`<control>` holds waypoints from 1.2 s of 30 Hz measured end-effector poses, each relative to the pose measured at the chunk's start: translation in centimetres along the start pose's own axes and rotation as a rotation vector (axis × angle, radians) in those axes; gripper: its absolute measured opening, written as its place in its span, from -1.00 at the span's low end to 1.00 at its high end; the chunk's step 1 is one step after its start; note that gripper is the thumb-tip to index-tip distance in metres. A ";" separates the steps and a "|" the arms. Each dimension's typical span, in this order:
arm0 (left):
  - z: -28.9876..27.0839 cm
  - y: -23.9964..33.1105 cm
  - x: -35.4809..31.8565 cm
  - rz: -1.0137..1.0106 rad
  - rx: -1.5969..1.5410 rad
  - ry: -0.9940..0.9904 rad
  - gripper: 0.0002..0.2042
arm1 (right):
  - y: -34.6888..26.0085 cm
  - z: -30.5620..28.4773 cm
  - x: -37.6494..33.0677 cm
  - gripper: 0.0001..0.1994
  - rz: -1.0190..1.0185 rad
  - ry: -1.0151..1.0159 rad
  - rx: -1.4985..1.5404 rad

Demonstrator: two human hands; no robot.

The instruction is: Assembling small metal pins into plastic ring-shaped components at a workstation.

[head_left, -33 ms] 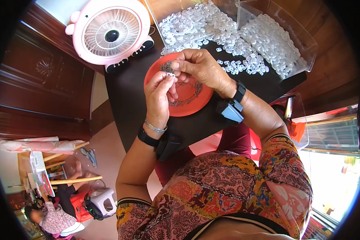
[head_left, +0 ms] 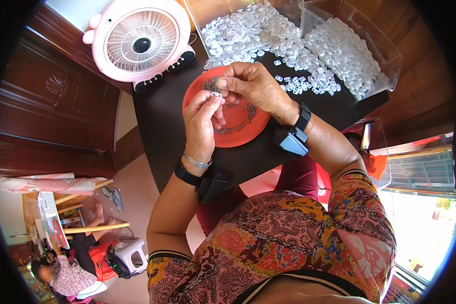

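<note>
My left hand [head_left: 201, 119] pinches a small white plastic piece [head_left: 216, 94] between thumb and forefinger, above a round red plate [head_left: 238, 133]. Close beside it my right hand [head_left: 253, 88] is closed, thumb and fingertips pressed together; whatever they hold is too small to make out. On the plate lie many thin dark metal pins or screws [head_left: 251, 114], partly in a ring, with a denser heap [head_left: 210, 86] at its far side. My hands hide part of the plate.
A pink fan [head_left: 143, 45] stands at the table's far left. Along the back, a heap of white plastic pieces [head_left: 243, 30] spills onto the dark table [head_left: 157, 121]; a clear bin [head_left: 344, 58] holds more at right. At lower left sits another person [head_left: 76, 273].
</note>
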State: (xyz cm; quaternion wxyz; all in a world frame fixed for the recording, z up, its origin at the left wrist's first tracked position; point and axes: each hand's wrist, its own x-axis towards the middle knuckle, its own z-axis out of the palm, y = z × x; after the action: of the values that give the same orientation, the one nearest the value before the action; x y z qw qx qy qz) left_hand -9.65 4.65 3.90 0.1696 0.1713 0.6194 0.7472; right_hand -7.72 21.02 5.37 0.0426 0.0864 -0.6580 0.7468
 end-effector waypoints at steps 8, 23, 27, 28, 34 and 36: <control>0.2 -0.1 -0.1 0.005 -0.029 0.020 -0.82 | 0.3 0.6 -0.2 -0.80 -0.005 -0.013 -0.095; 0.5 -0.3 -0.2 0.066 -0.014 0.027 -0.82 | 0.2 0.5 -0.3 -0.83 -0.079 -0.015 -0.193; 0.1 -0.2 -0.2 0.065 -0.071 -0.034 -0.86 | 1.0 0.4 -0.1 -0.83 -0.170 0.000 -0.273; 0.1 -0.2 -0.2 0.065 -0.072 -0.042 -0.86 | 1.1 0.4 -0.1 -0.83 -0.169 0.001 -0.273; -0.1 -0.4 -0.1 0.049 -0.082 -0.029 -0.86 | 0.4 0.6 -0.2 -0.81 -0.104 0.007 -0.204; -0.1 -0.4 0.0 0.047 -0.084 -0.028 -0.87 | 0.3 0.4 -0.3 -0.83 -0.072 0.005 -0.212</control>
State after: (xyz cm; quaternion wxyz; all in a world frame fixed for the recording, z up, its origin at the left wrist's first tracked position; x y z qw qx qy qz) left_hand -9.68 4.65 3.52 0.1675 0.1889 0.5807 0.7740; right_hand -7.48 20.56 5.07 0.0798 0.1033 -0.7297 0.6712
